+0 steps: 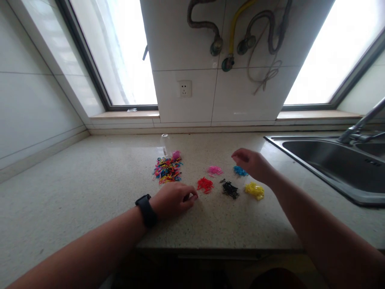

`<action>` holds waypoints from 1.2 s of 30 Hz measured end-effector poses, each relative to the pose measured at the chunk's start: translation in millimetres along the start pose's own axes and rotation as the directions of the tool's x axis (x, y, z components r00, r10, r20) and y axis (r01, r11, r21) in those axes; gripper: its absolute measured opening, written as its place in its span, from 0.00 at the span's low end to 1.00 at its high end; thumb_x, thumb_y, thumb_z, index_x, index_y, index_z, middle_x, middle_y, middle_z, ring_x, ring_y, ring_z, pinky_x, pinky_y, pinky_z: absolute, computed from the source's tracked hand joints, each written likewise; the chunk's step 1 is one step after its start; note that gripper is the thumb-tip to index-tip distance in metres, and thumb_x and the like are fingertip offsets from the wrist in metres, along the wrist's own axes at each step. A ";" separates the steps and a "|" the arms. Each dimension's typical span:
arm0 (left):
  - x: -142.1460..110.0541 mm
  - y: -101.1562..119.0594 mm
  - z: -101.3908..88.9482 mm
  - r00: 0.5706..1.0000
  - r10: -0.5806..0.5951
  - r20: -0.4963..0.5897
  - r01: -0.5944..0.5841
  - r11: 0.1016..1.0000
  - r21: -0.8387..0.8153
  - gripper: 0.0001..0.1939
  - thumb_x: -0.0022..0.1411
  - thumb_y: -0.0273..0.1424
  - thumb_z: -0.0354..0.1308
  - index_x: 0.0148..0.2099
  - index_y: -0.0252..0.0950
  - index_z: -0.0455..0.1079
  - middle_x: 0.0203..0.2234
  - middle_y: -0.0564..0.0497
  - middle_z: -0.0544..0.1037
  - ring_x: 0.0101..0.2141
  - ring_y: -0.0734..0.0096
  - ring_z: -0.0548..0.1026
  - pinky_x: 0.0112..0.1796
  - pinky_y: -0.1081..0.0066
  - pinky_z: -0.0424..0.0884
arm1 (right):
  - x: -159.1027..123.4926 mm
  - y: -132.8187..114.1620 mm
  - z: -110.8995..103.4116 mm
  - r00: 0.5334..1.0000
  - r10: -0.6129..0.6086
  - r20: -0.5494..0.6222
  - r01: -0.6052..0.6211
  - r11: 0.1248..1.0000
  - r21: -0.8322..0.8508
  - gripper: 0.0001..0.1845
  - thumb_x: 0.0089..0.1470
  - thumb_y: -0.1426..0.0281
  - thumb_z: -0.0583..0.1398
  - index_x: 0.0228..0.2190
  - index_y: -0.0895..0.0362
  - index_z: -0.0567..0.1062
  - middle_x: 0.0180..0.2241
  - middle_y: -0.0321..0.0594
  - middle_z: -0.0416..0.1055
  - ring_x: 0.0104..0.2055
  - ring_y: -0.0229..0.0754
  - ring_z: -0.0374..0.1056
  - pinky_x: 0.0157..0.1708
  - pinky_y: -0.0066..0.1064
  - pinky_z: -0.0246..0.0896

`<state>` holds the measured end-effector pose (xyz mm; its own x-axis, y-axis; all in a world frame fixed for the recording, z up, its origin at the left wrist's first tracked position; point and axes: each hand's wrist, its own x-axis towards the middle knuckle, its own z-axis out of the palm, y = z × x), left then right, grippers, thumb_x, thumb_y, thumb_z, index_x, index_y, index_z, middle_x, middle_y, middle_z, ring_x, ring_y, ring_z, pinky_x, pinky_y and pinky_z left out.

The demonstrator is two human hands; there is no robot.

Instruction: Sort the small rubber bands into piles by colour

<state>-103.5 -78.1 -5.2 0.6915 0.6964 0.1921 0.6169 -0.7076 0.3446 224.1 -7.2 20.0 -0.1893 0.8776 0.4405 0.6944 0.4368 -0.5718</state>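
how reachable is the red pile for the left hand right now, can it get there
Most likely yes: the left hand is close to the red pile, just left of it, and nothing visible stands between them. The black pile lies on the other side.

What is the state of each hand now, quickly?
Left hand: curled near red pile; whether holding, cannot be told.
Right hand: bent near blue pile; whether holding, cannot be told.

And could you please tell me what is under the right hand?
Seen from above, the right hand partly overlaps the blue pile on the countertop. Anything else under the hand is covered, and whether it touches the pile is unclear.
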 end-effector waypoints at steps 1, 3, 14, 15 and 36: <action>0.2 -0.6 0.0 1.000 0.002 0.000 -0.002 1.000 0.008 0.11 0.66 0.33 0.53 0.43 0.40 0.76 0.27 0.52 0.78 0.28 0.70 0.73 0.31 0.72 0.63 | 6.5 -15.1 7.9 0.995 -0.061 0.081 0.065 0.997 -0.050 0.13 0.56 0.61 0.58 0.35 0.56 0.77 0.24 0.36 0.72 0.24 0.36 0.63 0.25 0.28 0.54; 0.9 -2.5 -0.1 1.000 0.005 0.003 -0.005 1.000 0.026 0.11 0.66 0.33 0.53 0.44 0.40 0.76 0.27 0.52 0.78 0.28 0.70 0.74 0.31 0.71 0.63 | 20.2 -43.0 26.2 0.963 -0.152 0.223 0.182 0.976 -0.121 0.10 0.55 0.64 0.59 0.35 0.56 0.78 0.26 0.36 0.74 0.25 0.36 0.65 0.27 0.28 0.53; 1.3 -7.7 0.6 1.000 0.015 0.012 -0.015 1.000 0.002 0.11 0.66 0.33 0.52 0.44 0.41 0.76 0.27 0.52 0.78 0.28 0.70 0.74 0.31 0.71 0.63 | 60.4 -118.9 118.8 0.787 -0.186 0.587 0.458 0.815 -0.355 0.13 0.57 0.63 0.58 0.40 0.52 0.80 0.39 0.43 0.79 0.40 0.46 0.74 0.36 0.31 0.59; 1.3 -7.7 0.7 1.000 0.015 0.014 -0.015 1.000 -0.003 0.11 0.66 0.32 0.52 0.44 0.41 0.76 0.27 0.52 0.78 0.27 0.70 0.74 0.31 0.71 0.63 | 60.3 -121.5 123.5 0.774 -0.196 0.602 0.478 0.804 -0.354 0.13 0.57 0.62 0.59 0.41 0.52 0.79 0.41 0.43 0.79 0.41 0.47 0.74 0.37 0.31 0.60; 1.5 -7.9 0.6 0.999 0.020 0.026 -0.021 1.000 0.009 0.11 0.66 0.32 0.52 0.45 0.41 0.75 0.27 0.52 0.77 0.28 0.70 0.74 0.30 0.71 0.62 | 53.8 -103.7 114.1 0.886 -0.272 0.376 0.205 0.957 0.207 0.05 0.54 0.71 0.64 0.32 0.60 0.80 0.27 0.37 0.76 0.29 0.35 0.67 0.32 0.26 0.56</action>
<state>-107.1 -71.5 -8.2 0.7135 0.6784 0.1753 0.6059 -0.7230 0.3318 62.7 17.3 24.0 -0.6177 0.7330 0.2850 0.4817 0.6390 -0.5997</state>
